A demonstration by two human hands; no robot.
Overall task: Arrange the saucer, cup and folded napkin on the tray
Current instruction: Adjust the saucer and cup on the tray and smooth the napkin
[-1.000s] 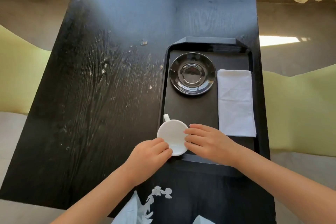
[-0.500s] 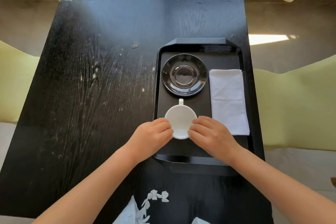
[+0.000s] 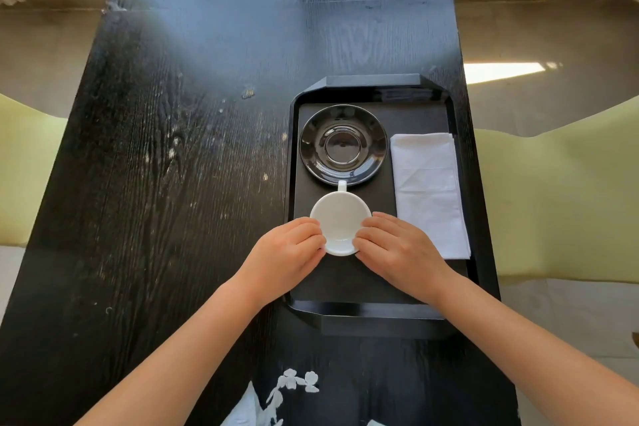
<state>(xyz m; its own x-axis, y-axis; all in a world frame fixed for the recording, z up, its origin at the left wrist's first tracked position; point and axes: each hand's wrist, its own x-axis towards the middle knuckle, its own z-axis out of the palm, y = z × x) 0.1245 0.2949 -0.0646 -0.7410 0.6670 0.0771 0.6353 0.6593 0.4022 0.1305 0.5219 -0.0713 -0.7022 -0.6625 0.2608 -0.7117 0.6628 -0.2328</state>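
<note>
A: Quick pass. You're looking down at a long black wood-grain table (image 3: 179,183), scuffed with pale marks, yellow-green seats either side. What's on it?

B: A black rectangular plastic tray (image 3: 479,218) with clipped corners, on your right half of the table. Everything for the task sits inside it.

A: Go big to small.

B: Folded white cloth napkin (image 3: 428,190) lies flat along the tray's right side. Glossy black round saucer (image 3: 343,144) sits at the far left of the tray, just beside the napkin, nothing on it. Small white ceramic cup (image 3: 340,218) is right in front of the saucer, handle pointing away from you and overlapping the saucer's near rim in this view. Whether the cup rests on the tray floor or is lifted, can't tell.

A: Your hands?

B: Your left hand (image 3: 287,254) has fingers curled against the cup's left side, your right hand (image 3: 397,251) against its right side. Both closed on the cup between them.
</note>
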